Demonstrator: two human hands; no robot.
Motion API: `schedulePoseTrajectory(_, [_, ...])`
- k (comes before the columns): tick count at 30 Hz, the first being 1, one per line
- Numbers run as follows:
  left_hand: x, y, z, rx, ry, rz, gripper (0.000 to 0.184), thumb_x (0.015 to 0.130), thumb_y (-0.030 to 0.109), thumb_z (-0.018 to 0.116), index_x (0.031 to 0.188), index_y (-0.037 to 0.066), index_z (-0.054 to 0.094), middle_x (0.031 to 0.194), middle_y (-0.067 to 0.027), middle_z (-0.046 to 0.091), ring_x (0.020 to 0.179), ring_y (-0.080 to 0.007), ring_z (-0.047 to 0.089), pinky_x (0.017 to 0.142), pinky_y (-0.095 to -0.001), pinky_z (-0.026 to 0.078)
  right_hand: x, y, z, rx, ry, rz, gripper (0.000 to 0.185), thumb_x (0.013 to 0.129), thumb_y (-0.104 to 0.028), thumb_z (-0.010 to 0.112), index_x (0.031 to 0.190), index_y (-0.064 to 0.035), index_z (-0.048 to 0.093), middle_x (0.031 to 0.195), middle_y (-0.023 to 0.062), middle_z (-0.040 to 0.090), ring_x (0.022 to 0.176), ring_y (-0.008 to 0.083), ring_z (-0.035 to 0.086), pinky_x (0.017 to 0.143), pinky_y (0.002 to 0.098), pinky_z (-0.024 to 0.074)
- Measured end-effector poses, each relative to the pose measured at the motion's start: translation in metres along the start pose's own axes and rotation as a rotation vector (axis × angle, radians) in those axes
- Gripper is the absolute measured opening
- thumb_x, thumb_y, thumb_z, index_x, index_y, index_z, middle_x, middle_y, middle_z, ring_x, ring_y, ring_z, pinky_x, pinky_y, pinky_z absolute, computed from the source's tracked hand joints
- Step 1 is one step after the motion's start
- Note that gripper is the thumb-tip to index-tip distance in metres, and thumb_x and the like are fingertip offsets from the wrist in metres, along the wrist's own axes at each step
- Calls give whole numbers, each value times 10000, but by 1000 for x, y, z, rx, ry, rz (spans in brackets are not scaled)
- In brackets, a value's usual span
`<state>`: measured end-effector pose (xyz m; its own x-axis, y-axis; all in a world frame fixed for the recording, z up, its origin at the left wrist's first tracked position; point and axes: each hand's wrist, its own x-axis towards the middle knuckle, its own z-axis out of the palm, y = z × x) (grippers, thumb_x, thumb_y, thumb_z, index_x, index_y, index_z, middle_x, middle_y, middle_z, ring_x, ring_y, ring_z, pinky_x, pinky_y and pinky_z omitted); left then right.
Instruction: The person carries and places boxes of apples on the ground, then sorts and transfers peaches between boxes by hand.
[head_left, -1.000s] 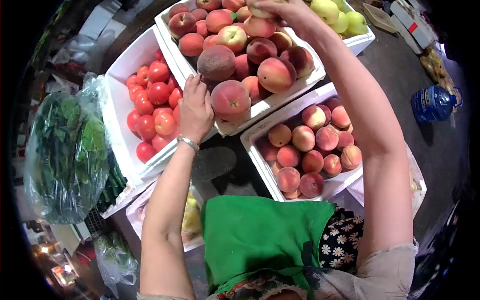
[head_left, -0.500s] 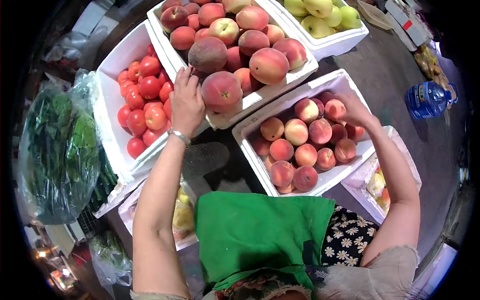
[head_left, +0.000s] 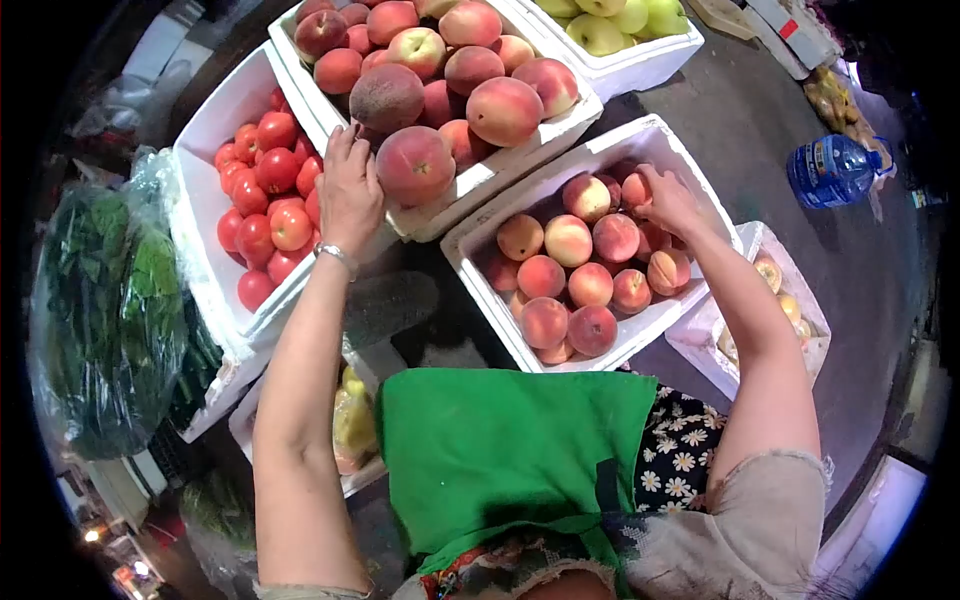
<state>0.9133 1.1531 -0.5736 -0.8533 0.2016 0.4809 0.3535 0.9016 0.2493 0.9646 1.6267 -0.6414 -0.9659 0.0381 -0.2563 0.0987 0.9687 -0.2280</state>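
My left hand (head_left: 350, 188) lies on the near left rim of a white foam box (head_left: 470, 200), its fingers stretched along the edge beside a large peach (head_left: 415, 166). Several other large peaches are heaped in that box. To the right, my right hand (head_left: 668, 203) reaches into a second foam box (head_left: 500, 338) of smaller peaches. Its fingers curl round a peach (head_left: 635, 190) near the far right corner; part of this peach is hidden by the fingers. Red tomatoes (head_left: 275, 170) fill a foam box (head_left: 195, 165) left of my left hand.
Green apples (head_left: 600, 35) fill a box at the top. A blue bottle (head_left: 832, 172) stands at the right. Bagged leafy greens (head_left: 110, 310) lie at the left. Smaller boxes hold bagged yellow fruit (head_left: 352, 420) and round pale fruit (head_left: 785, 305).
The view has shifted, so the boxes appear farther left and slightly higher. My right hand's fingers have closed round the peach. My left hand stays at the box rim.
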Motion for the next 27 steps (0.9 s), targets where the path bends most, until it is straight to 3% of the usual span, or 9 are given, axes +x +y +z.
schedulePoseTrajectory(3, [0,1,-1,-20,-7,-10,305,930,130,479,1202,28,573,1414,-128,481,1352,-329,392,1039,-461,375,5,-19,-38,200,26,-118,744,684,-303,794,1317,-88,466,1213,279,561,1071,412,592,903,424,499])
schedulePoseTrajectory(9, [3,9,-11,-249,-4,-117,605,865,99,561,1434,73,359,1351,-184,486,1255,-348,472,999,-457,408,-3,-142,-133,992,258,-453,748,760,-321,799,1369,-75,442,1232,141,575,1097,229,598,874,353,526])
schedulePoseTrajectory(11, [4,12,-11,-203,115,-50,718,856,86,567,1500,110,252,1343,-195,480,1228,-363,483,994,-467,413,24,-188,-139,874,397,-679,705,771,-306,787,1347,-50,471,1151,109,624,1059,200,612,863,332,521])
schedulePoseTrajectory(13, [3,8,-12,-242,36,-78,797,858,92,570,1538,153,159,1368,-217,456,1239,-382,470,1006,-476,408,-5,-261,-178,912,216,-652,588,833,-293,718,1314,-42,493,1248,126,555,1050,251,595,884,358,485])
schedulePoseTrajectory(15, [3,9,-12,-279,19,-128,809,858,97,572,1541,151,143,1392,-217,440,1252,-381,462,1010,-468,408,52,-297,-159,759,444,-849,650,778,-310,733,1326,-59,490,1267,163,549,1086,309,598,949,372,459])
schedulePoseTrajectory(18, [3,10,-13,-292,9,-160,823,866,114,565,1550,153,108,1518,-194,307,1322,-376,411,1038,-468,375,75,-340,-153,330,582,-629,714,725,-334,729,1348,-83,485,1307,213,521,1148,347,568,990,392,432])
schedulePoseTrajectory(21, [4,10,-15,-256,13,-148,812,872,115,558,1550,145,113,1555,-182,249,1366,-370,363,1062,-462,354,107,-347,-150,614,172,-830,678,732,-391,712,1320,-99,542,1199,204,590,1138,348,548,965,403,442])
schedulePoseTrajectory(24, [4,9,-13,-216,48,-66,787,875,113,551,1543,121,134,1560,-178,239,1395,-354,326,1090,-453,332,105,-317,-166,389,375,-792,578,840,-407,680,1288,-61,565,1176,187,607,1110,290,570,933,390,451])
schedulePoseTrajectory(27, [7,6,-7,-173,98,3,714,881,104,533,1510,50,201,1523,-200,300,1393,-344,328,1131,-424,308,57,-260,-176,759,130,-776,397,895,-259,655,1197,-6,608,1026,110,656,914,189,623,782,287,507])
